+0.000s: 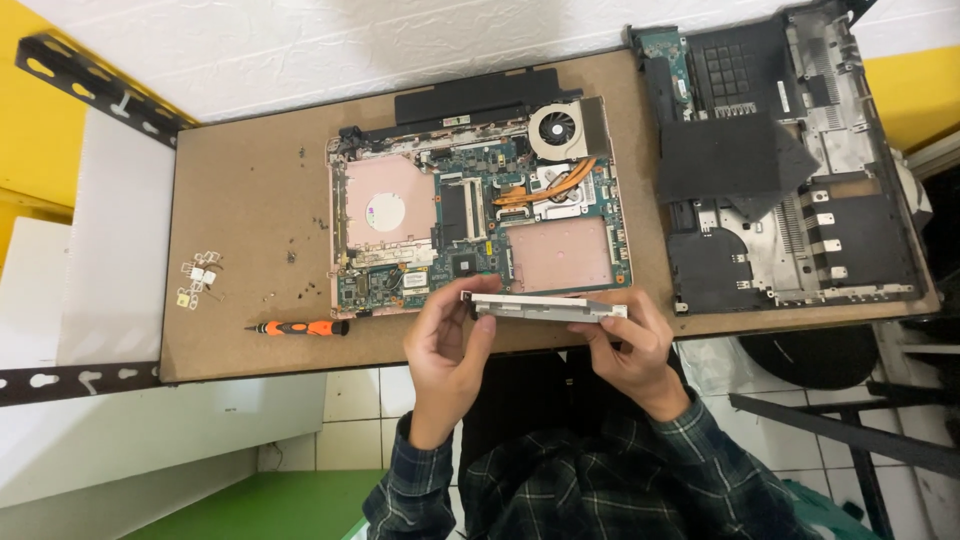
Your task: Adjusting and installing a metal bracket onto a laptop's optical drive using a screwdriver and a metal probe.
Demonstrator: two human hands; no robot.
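Both hands hold a flat, pale grey drive unit edge-on, just above the near edge of the table. The left hand grips its left end, thumb on the near face and fingers curled round the far side; the right hand pinches the right end the same way. Held by its two ends, the long thin slab stays level and its narrow edge faces up toward the camera, which probably lets the person look along it.

Just beyond the hands lies an opened laptop base, its circuit board exposed, with a round fan and copper heat pipes at the far right. Well to the right of the right hand rests the removed black and silver bottom cover, set aside out of the way. To the left of the left hand an orange and black screwdriver lies near the table edge, within easy reach, and farther left sit small white and metal brackets with loose screws scattered beyond them.
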